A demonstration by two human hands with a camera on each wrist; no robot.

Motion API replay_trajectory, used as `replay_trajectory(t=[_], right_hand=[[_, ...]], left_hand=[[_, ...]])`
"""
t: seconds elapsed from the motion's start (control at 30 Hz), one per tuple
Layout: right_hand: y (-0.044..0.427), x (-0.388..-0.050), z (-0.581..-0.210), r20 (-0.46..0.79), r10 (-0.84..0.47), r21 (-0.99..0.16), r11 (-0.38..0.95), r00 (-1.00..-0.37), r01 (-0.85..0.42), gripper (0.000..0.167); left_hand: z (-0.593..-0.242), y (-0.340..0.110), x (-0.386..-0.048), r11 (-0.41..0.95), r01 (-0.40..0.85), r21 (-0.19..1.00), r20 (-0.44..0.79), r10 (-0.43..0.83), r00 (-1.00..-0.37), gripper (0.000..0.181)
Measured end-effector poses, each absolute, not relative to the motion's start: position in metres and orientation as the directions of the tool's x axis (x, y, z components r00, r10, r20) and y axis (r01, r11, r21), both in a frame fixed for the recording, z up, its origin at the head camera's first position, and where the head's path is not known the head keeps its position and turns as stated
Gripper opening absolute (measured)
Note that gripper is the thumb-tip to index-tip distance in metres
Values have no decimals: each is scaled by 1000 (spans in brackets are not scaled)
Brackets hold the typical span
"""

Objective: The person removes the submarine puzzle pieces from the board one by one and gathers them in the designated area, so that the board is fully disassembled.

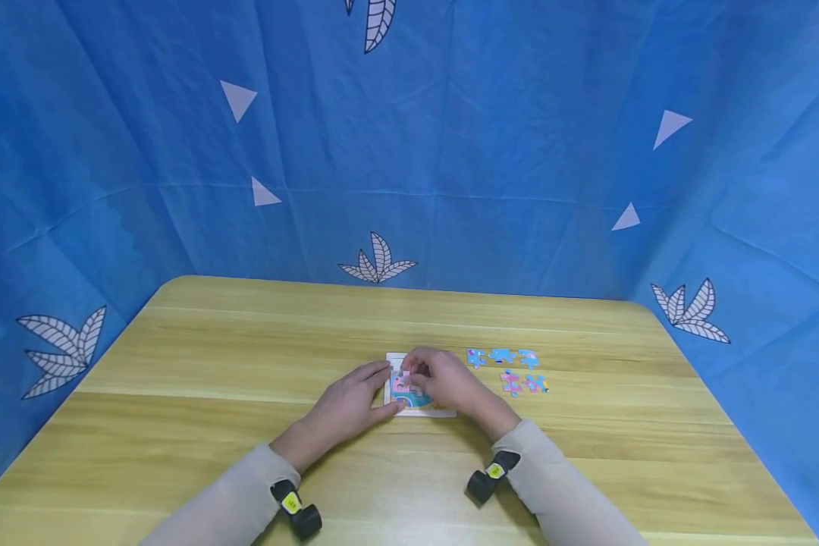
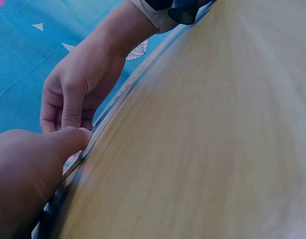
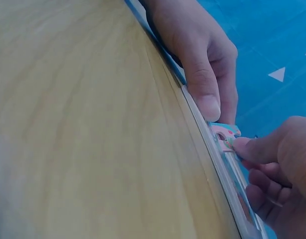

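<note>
Well, the right fingers (image 1: 418,356) pinch a puzzle piece (image 3: 227,144) while outstretched left fingers (image 1: 372,371) touch the white frame (image 1: 423,413).

At the lower center of the frame, a person's left hand (image 1: 348,398) rests on the left side of a white-bordered puzzle board (image 1: 426,413) as the right hand (image 1: 447,381) pinches a pink piece (image 1: 406,378) in its grip. Right of center, three loose blue pieces (image 1: 501,355) line up above two pink-and-blue ones (image 1: 511,383) on a wooden surface (image 1: 314,318). A blue curtain (image 1: 519,152) printed with pale triangles (image 1: 237,98) and leaves (image 1: 382,254) fills the upper half.
</note>
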State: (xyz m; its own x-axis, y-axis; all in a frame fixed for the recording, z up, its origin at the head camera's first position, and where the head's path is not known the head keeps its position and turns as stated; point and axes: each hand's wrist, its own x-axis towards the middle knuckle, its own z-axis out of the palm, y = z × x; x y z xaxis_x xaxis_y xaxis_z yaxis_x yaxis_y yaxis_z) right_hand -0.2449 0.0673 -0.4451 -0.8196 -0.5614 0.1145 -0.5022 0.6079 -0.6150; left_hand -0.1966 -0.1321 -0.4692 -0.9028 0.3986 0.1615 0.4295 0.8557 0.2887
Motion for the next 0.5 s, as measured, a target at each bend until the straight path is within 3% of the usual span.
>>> replay_trajectory(t=[0.5], right_hand=[[69, -245, -445, 154, -594, -589, 586, -789, -556, 4]], left_hand=[[-470, -132, -196, 856, 437, 277, 176, 402, -899, 67]])
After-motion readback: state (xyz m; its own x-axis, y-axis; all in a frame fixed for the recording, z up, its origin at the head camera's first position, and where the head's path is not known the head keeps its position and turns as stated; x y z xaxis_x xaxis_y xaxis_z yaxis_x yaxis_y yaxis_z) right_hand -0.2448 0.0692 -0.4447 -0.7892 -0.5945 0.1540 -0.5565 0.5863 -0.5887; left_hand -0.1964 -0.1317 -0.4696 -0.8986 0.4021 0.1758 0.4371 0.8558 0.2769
